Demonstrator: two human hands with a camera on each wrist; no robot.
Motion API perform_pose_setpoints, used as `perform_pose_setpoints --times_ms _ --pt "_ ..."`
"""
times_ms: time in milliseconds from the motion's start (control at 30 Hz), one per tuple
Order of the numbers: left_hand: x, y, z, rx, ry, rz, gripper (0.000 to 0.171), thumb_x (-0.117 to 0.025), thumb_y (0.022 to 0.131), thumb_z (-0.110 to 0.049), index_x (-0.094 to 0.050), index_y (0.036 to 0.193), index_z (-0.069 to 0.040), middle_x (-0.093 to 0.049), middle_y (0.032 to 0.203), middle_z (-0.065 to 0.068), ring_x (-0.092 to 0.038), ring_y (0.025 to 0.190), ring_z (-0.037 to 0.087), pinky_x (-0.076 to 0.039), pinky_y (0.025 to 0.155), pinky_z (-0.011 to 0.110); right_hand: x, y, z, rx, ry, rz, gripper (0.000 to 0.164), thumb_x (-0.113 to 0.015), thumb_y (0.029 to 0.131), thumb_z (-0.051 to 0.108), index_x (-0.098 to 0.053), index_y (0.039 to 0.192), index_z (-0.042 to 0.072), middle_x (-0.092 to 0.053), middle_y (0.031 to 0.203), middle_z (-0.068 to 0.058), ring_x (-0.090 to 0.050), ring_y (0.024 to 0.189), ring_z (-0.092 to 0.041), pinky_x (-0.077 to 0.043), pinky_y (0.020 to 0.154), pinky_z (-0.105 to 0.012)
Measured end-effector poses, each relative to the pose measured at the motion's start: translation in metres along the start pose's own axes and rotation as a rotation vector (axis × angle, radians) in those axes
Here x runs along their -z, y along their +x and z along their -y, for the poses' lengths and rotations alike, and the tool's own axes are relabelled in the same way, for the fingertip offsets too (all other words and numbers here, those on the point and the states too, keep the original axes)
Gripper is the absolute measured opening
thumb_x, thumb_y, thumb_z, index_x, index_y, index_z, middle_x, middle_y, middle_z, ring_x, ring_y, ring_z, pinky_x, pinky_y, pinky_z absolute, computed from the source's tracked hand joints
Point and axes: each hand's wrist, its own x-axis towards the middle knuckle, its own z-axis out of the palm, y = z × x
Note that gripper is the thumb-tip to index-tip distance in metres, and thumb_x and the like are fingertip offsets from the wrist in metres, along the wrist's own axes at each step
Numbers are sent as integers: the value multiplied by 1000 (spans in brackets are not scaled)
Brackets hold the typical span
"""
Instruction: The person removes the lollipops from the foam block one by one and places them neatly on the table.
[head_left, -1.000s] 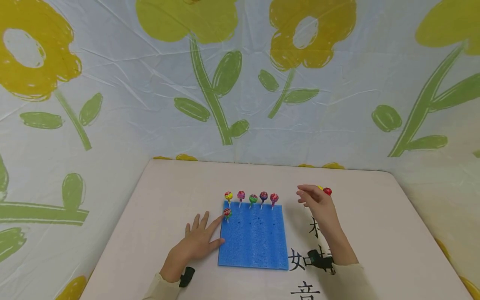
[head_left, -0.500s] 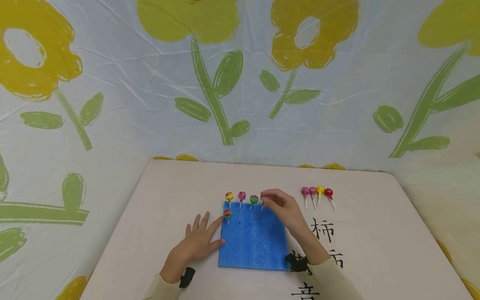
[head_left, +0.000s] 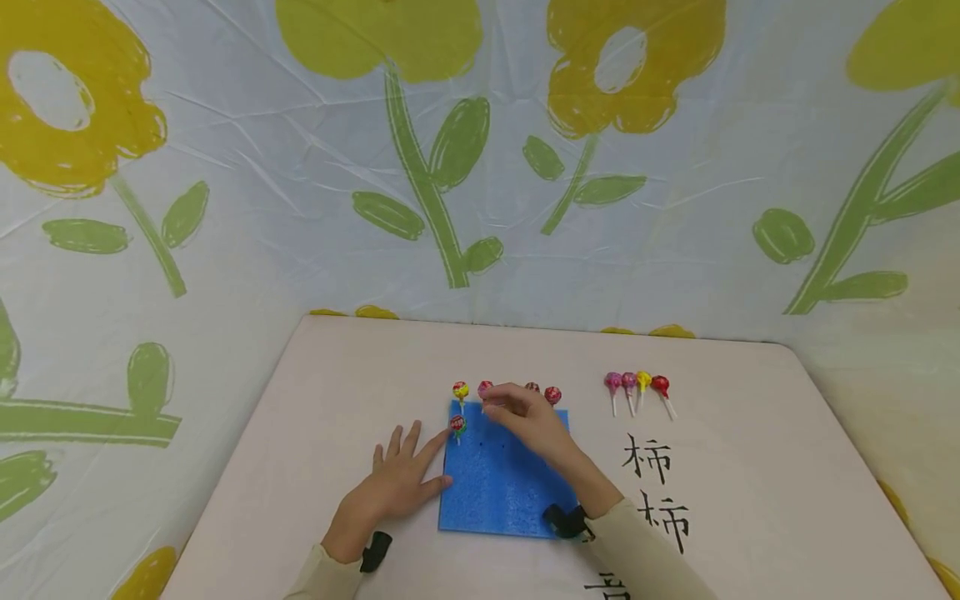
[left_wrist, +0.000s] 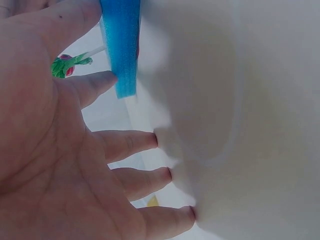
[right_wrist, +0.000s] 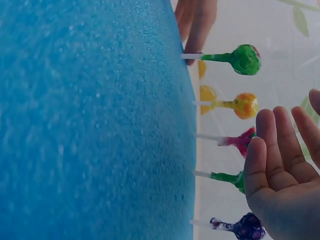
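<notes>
A blue foam board (head_left: 480, 500) lies on the table. Along its far edge stand yellow (head_left: 461, 390), pink, green (right_wrist: 227, 177), dark purple (right_wrist: 247, 227) and red-pink (head_left: 552, 395) lollipops, sticks in the foam. One red-and-green lollipop (head_left: 457, 425) stands nearer, at the left edge. My left hand (head_left: 393, 483) rests on the table with fingers spread, its thumb and index fingertip at the foam's left side. My right hand (head_left: 536, 425) is over the board, fingers loosely bent beside the pink lollipop (right_wrist: 242, 142), nothing visible between them. It hides the green lollipop in the head view.
Several loose lollipops (head_left: 629, 382), purple, yellow and red, lie in a row on the table at the back right. Black Chinese characters (head_left: 648, 458) mark the tabletop right of the board. A flower-patterned cloth (head_left: 315, 167) hangs behind the table.
My right hand has moved left from the loose lollipops, across the board's far row, to beside the pink lollipop. My left hand has stayed in place.
</notes>
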Motion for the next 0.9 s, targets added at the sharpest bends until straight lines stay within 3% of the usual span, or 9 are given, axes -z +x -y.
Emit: perform_pose_setpoints --times_ms 167,333,500,733,900 --pt "1 0 0 -13 -4 -9 70 -60 98 -49 -34 157 -23 -17 161 27 -8 145 54 -10 106 77 -6 5 -4 -33 -50 64 34 -63 100 16 -63 131 1 -66 120 -16 -65 106 -34 -55 86 -35" --pt "1 -1 1 -20 -4 -13 69 -60 98 -49 -34 157 -22 -18 161 27 -8 145 55 -11 106 77 -11 9 -7 -44 -62 130 36 -63 101 16 -61 133 0 -67 117 -13 -66 97 -37 -54 84 -49" --pt "1 0 1 -18 -1 -12 70 -60 98 -49 -34 157 -23 -17 161 27 -8 145 55 -11 106 77 -16 13 -8 -72 -107 171 38 -64 100 18 -60 135 3 -67 117 -10 -67 93 -33 -54 79 -42" --pt "1 -1 0 -15 2 -13 69 -60 98 -48 -35 157 -21 -19 161 28 -9 145 55 -12 105 77 -19 15 -11 -111 -127 185 36 -65 99 20 -63 133 7 -66 114 -7 -65 87 -31 -53 75 -48" --pt "1 -1 0 -15 -2 -11 69 -60 98 -48 -35 157 -21 -19 160 28 -10 145 55 -12 105 77 -20 14 -11 -121 -119 185 35 -65 99 19 -64 132 7 -65 112 -6 -64 86 -32 -53 74 -47"
